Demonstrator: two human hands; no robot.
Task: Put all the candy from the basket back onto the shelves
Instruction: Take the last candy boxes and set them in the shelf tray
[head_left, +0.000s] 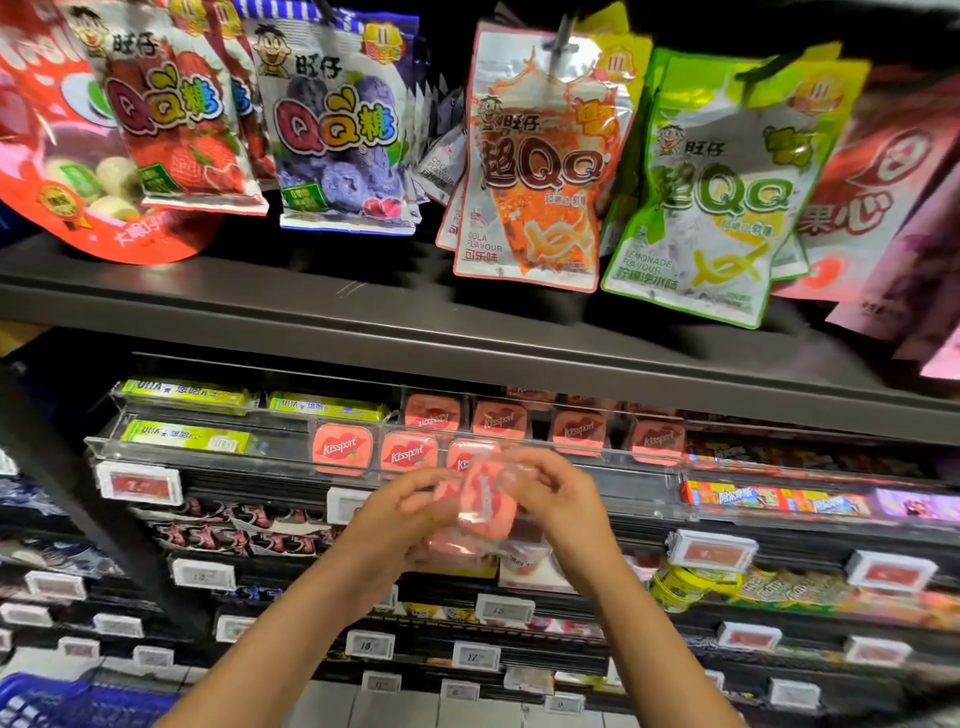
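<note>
At the lower left corner sits the blue basket (47, 701), its plastic lattice only partly in frame, so what candy remains inside cannot be told. Above it, green stick packs (184, 436) lie flat in a clear acrylic tray (104, 447), and beside them coral Kissport tins (343, 448), rounded squares with a glossy printed lid, stand in a row behind the tray's front lip. The left hand (400, 512) has its fingers curled, pinching the left side of a pink Kissport pack (488, 506) held in front of that row; the pack looks wrapped in crinkly clear film that catches the light. The right hand (558, 499) pinches its right side, fingers bent over the top edge. Motion blur hides exactly how the fingertips sit.

The slick film could let the pack slide out of such a light two-sided pinch and drop to the lower shelves. Pushed in at a tilt, it could catch the acrylic lip or topple the neighbouring tins. To the right, darker Kissport tins (657, 441) may be another flavour, so misplacing is a risk
</note>
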